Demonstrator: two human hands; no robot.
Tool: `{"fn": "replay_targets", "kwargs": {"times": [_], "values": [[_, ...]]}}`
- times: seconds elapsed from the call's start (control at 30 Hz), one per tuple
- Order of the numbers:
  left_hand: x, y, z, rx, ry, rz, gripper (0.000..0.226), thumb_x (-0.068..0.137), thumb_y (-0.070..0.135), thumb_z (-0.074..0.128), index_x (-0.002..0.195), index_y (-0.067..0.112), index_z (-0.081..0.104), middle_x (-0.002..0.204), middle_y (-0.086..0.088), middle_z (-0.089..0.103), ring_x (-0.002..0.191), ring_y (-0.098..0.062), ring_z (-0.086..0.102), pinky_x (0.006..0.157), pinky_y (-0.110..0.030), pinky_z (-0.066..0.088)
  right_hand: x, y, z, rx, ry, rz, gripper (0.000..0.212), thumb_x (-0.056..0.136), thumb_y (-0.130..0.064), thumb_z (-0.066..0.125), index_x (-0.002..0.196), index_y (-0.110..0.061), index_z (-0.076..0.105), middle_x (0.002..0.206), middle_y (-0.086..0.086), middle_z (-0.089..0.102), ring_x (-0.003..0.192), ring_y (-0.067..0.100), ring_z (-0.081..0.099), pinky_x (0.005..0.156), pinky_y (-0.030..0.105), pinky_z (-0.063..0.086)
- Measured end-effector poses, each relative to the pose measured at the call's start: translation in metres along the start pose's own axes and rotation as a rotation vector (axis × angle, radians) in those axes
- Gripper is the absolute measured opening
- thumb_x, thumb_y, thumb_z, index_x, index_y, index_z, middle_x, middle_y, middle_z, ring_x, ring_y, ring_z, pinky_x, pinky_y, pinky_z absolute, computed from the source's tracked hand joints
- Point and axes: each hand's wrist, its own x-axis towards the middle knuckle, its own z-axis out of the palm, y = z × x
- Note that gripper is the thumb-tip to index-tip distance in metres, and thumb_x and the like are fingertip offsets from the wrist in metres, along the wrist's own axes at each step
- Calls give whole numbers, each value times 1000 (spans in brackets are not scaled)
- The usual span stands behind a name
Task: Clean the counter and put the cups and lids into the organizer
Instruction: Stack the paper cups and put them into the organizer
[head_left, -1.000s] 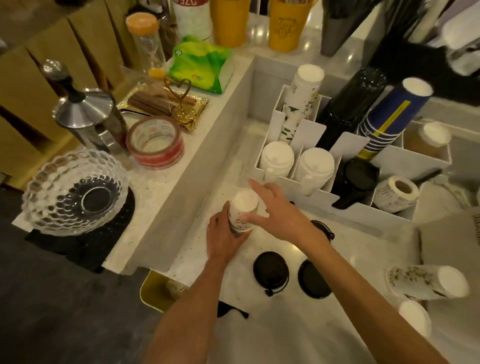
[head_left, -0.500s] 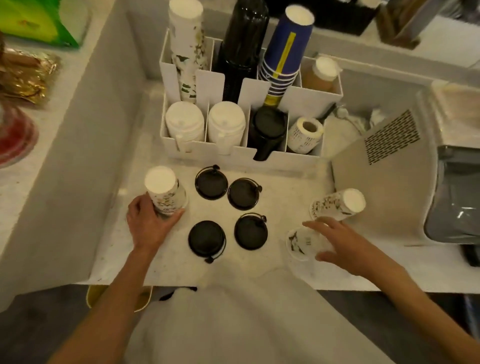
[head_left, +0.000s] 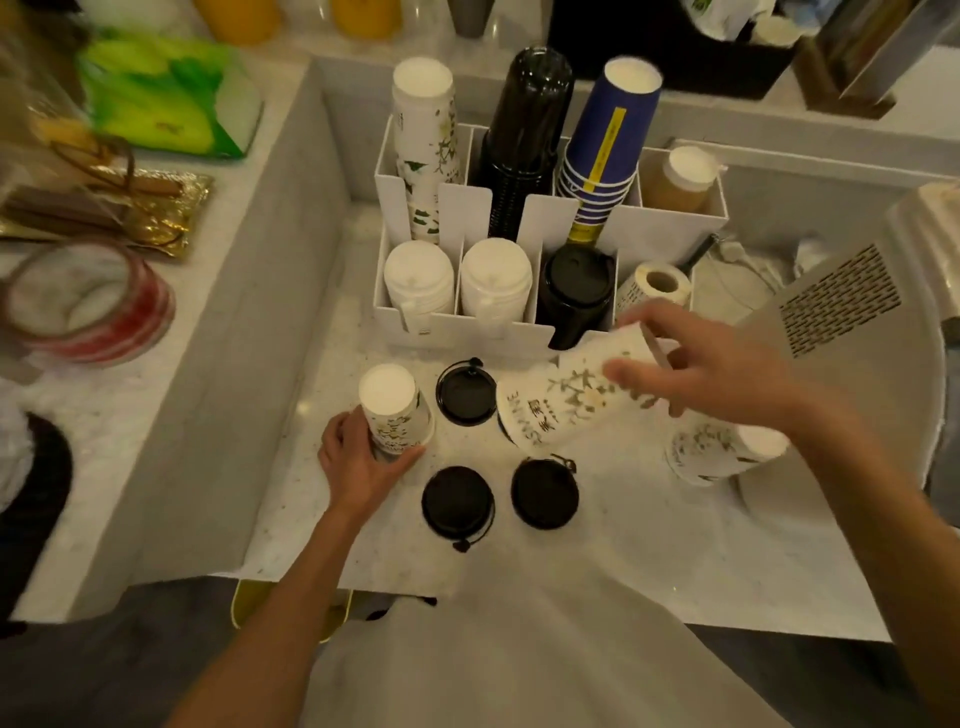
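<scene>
One head-worn wide-angle view looks steeply down from close above the counter (head_left: 649, 545), facing the white organizer (head_left: 550, 218) at upper centre; both forearms enter from the bottom edge.

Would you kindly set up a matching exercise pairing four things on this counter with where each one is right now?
Things:
1. upside-down cup
2. tilted cup
3. blue cups
4. black lids

Places:
A. stacked in the organizer
B. loose on the counter
C. in the right hand
D. under the left hand, standing

Pairs: 1-D, 2-C, 3-A, 4-B
</scene>
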Motion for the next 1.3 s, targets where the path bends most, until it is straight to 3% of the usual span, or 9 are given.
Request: {"fn": "replay_targets", "kwargs": {"times": [0.17, 0.27, 0.33, 0.4, 0.47, 0.6, 0.83, 1.1, 1.3], "values": [[1, 1, -4, 38, -35, -19, 92, 59, 78, 65, 133, 30, 37, 140, -5, 44, 138, -27, 28, 112, -49, 25, 72, -104, 5, -184, 154, -170, 77, 58, -95, 39, 100, -31, 53, 78, -11, 65, 50, 0, 65, 44, 23, 48], [2, 1, -4, 10, -83, -31, 92, 60, 75, 68, 136, 34, 37, 141, 0, 42, 138, -22, 24, 112, -44, 23, 97, -138, 21, -275, 118, -254, 80, 57, -96, 40, 101, -30, 52, 81, -12, 65, 49, -2, 64, 48, 25, 48], [0, 1, -5, -15, -84, -32, 91, 62, 69, 73, 138, 32, 38, 144, 0, 40, 139, -22, 23, 112, -43, 22, 106, -151, 34, -324, 70, -338, 85, 54, -96, 44, 113, -34, 50, 98, -12, 63, 59, 3, 68, 55, 28, 51], [-1, 2, -4, -35, -77, -39, 91, 65, 63, 77, 140, 29, 38, 147, -2, 37, 141, -23, 21, 113, -42, 21, 113, -158, 46, -468, -24, -448, 82, 59, -91, 51, 122, -39, 46, 119, -9, 61, 92, 11, 65, 74, 32, 49], [-2, 2, -4, -46, -79, -40, 91, 67, 62, 77, 142, 28, 37, 150, -2, 36, 144, -24, 19, 114, -41, 20, 118, -164, 60, -614, -154, -520, 71, 66, -79, 61, 125, -44, 42, 128, -11, 56, 110, 18, 55, 84, 34, 43], [0, 0, -3, -53, -88, -52, 98, 67, 63, 77, 147, 27, 33, 153, -4, 33, 144, -24, 18, 116, -42, 19, 126, -170, 88, -751, -282, -585, 63, 74, -57, 71, 128, -44, 41, 130, -11, 53, 111, 21, 55, 91, 41, 46], [1, -1, -1, -137, -51, -150, 94, 62, 62, 81, 142, 37, 39, 153, -2, 28, 140, -26, 26, 112, -38, 26, 141, -149, 134, -895, -352, -618, 62, 79, -34, 75, 132, -39, 42, 133, -8, 49, 109, 24, 46, 86, 36, 42], [3, 0, -1, -154, -36, -157, 103, 60, 63, 81, 147, 42, 30, 150, -3, 34, 138, -25, 30, 111, -36, 26, 150, -125, 154, -772, -259, -551, 65, 76, -39, 76, 131, -36, 43, 127, -4, 51, 111, 25, 50, 81, 33, 40], [2, -2, 0, -121, -52, -143, 107, 58, 70, 77, 148, 42, 26, 151, -5, 32, 138, -28, 30, 113, -44, 27, 146, -114, 165, -744, -163, -534, 68, 77, -35, 76, 135, -38, 40, 137, -7, 48, 112, 25, 46, 88, 37, 41]]}}
